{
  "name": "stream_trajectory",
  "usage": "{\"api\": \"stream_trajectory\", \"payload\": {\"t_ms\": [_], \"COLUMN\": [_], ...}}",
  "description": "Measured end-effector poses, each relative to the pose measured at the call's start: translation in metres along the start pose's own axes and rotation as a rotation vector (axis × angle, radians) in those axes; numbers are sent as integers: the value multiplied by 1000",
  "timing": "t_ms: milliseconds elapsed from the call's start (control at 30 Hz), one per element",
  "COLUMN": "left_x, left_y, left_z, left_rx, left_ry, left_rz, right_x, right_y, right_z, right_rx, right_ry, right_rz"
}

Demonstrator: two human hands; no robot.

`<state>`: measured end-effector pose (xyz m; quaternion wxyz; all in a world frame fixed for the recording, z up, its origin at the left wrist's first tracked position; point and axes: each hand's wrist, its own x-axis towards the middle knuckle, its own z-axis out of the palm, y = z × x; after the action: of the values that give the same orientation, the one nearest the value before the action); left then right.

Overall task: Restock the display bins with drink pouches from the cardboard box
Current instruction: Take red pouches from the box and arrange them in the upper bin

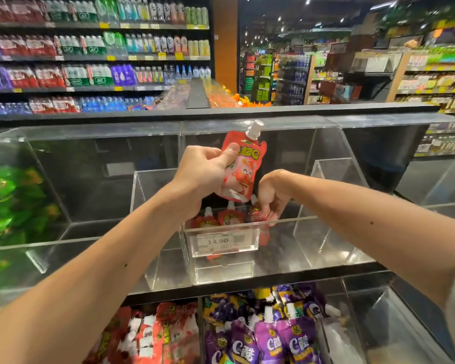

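Now | left hand [202,172] grips red pouch [243,164] | right hand [272,195] pinches standing pouch [255,216] in bin [294,219] | slot next upright alongside.

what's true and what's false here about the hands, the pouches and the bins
1. The left hand holds a red pouch, cap up. True.
2. The right hand rests on the top shelf. False: it reaches down into the clear bin, at the standing pouches.
3. The price tag reads 14.90. True.
4. The pouches at the bottom are all green. False: purple pouches and red packs lie there.
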<state>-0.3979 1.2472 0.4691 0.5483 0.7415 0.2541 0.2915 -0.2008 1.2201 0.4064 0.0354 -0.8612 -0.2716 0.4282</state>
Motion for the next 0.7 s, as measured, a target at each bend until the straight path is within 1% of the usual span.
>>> {"api": "stream_trajectory", "payload": {"t_ms": [167, 400, 467, 533, 633, 700], "left_x": [6, 6, 6, 9, 19, 32], "left_y": [-1, -9, -9, -11, -17, -24], "left_z": [-3, 7, 9, 9, 12, 20], "left_rx": [70, 147, 174, 204, 202, 208], "left_ry": [-6, -31, -20, 6, 59, 70], "left_rz": [12, -24, -14, 10, 19, -20], "right_x": [9, -1, -14, -33, -65, -87], "right_y": [0, -5, -7, -7, 2, 10], "right_z": [4, 10, 5, -5, -23, -34], "right_rx": [-16, -57, -45, -16, 176, 283], "right_ry": [-39, 97, 109, 157, 250, 305], "right_rz": [-11, -41, -118, -238, -403, -497]}}
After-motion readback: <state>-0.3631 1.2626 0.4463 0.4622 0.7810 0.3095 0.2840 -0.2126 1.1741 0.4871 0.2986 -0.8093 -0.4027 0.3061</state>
